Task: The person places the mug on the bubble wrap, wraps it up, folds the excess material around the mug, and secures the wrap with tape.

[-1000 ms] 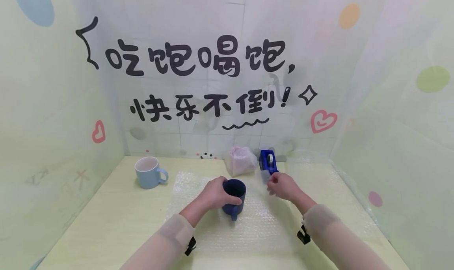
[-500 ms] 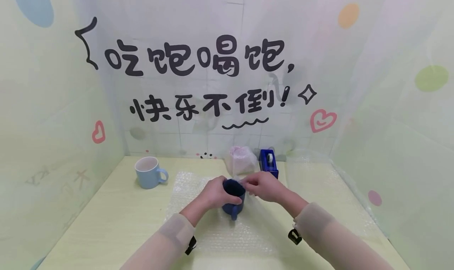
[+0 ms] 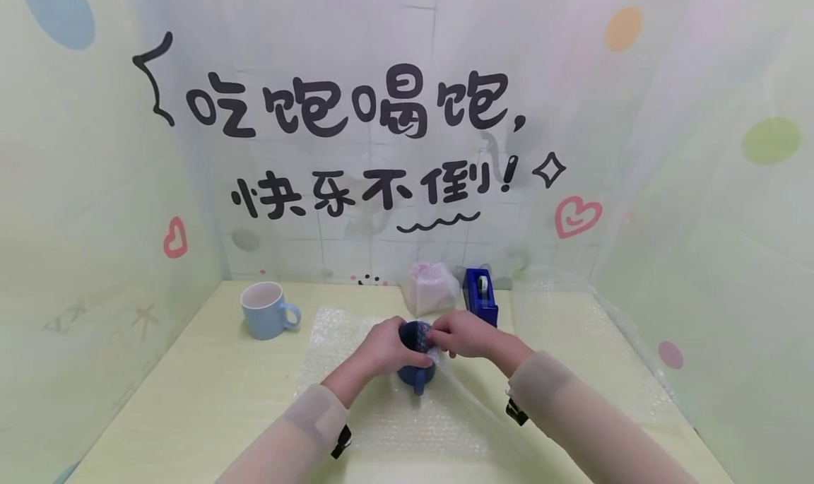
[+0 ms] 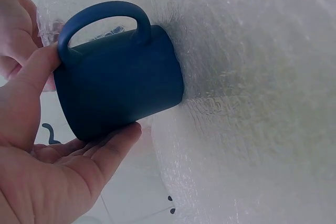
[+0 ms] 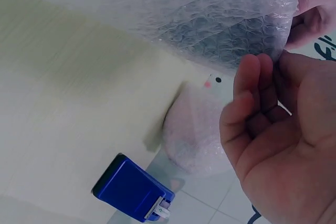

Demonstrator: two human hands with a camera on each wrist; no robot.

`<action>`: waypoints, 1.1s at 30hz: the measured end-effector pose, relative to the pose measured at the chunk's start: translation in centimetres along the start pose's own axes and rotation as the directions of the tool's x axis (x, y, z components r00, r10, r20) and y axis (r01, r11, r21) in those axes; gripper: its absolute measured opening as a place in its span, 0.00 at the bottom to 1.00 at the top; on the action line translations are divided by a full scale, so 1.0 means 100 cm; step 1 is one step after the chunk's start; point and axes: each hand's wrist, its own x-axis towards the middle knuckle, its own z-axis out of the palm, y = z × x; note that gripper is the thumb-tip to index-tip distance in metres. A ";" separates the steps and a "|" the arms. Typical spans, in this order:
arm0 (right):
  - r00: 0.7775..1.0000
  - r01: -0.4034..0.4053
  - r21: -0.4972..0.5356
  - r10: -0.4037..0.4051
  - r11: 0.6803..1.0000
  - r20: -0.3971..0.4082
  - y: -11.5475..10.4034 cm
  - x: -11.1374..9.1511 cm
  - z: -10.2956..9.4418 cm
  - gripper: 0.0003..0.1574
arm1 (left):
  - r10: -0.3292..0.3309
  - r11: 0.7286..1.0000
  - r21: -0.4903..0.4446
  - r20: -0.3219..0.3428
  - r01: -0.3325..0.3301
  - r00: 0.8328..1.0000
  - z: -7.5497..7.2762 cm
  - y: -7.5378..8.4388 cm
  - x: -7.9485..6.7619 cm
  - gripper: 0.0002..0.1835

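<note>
A dark blue mug (image 3: 416, 374) stands upright on a sheet of bubble wrap (image 3: 407, 431) in the head view, its handle toward the person. My left hand (image 3: 384, 346) grips it around the rim from the left; in the left wrist view the thumb lies near the handle and the fingers (image 4: 118, 145) along the opposite side. The right hand (image 3: 467, 334) pinches the right edge of the bubble wrap and holds it up at the mug's rim. In the right wrist view that raised wrap (image 5: 220, 35) covers the mug's side.
A light blue mug (image 3: 263, 318) stands at the back left. Behind the work sit a wrapped pinkish bundle (image 3: 432, 290) and a blue tape dispenser (image 3: 481, 304). More clear wrap (image 3: 553, 328) lies on the right side of the table (image 3: 172, 406). Printed curtains enclose three sides.
My right hand has moved left from near the tape dispenser to the mug, bringing the wrap's edge up over the mug's right side. The left hand keeps its grip on the mug.
</note>
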 end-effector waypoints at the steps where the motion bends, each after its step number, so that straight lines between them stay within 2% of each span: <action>1: 1.000 -0.010 0.006 0.010 1.000 -0.013 0.000 0.001 0.001 0.11 | 0.001 1.000 -0.002 0.001 -0.001 1.000 0.000 0.000 0.000 0.35; 3: 0.998 -0.042 0.036 0.043 0.998 -0.042 -0.001 0.004 0.002 0.07 | 0.004 1.000 -0.004 0.002 -0.004 1.000 0.000 0.001 -0.001 0.35; 6: 0.986 -0.152 0.089 0.157 0.984 -0.060 -0.001 0.008 0.004 0.13 | 0.004 1.000 -0.007 0.002 -0.004 1.000 0.001 0.001 -0.001 0.36; 9: 0.953 -0.297 0.103 0.301 0.949 -0.024 0.000 0.011 0.006 0.17 | -0.004 1.000 -0.011 0.003 0.004 1.000 0.002 0.001 0.000 0.37; 11: 0.930 -0.366 0.100 0.367 0.925 0.017 0.001 0.012 0.007 0.22 | -0.007 1.000 -0.009 0.003 0.007 1.000 0.004 0.001 0.001 0.38; 13: 0.920 -0.391 0.114 0.388 0.913 0.048 0.002 0.012 0.008 0.24 | -0.002 1.000 -0.006 0.002 0.002 1.000 0.004 0.002 0.001 0.38; 15: 0.920 -0.392 0.143 0.387 0.909 0.063 0.002 0.013 0.011 0.23 | 0.010 1.000 -0.002 0.002 -0.010 1.000 0.005 0.002 0.002 0.37; 20: 0.926 -0.378 0.130 0.376 0.917 0.039 -0.004 0.015 0.015 0.14 | 0.058 0.998 -0.023 0.056 -0.057 0.997 -0.002 -0.002 0.000 0.36; 22: 0.927 -0.375 0.112 0.374 0.920 0.028 -0.006 0.016 0.016 0.13 | 0.068 0.997 -0.031 0.087 -0.066 0.994 -0.011 -0.006 -0.002 0.38; 25: 0.930 -0.368 0.105 0.368 0.924 0.021 -0.009 0.017 0.016 0.13 | 0.080 0.997 -0.020 0.108 -0.078 0.991 -0.033 -0.015 -0.003 0.39; 30: 0.935 -0.352 0.105 0.354 0.930 0.002 -0.007 0.019 0.019 0.14 | 0.058 0.996 0.062 0.036 -0.060 0.998 -0.081 -0.040 -0.005 0.33; 33: 0.935 -0.352 0.118 0.355 0.929 -0.004 -0.005 0.020 0.021 0.14 | -0.005 0.994 0.109 -0.017 0.006 1.000 -0.102 -0.059 -0.008 0.32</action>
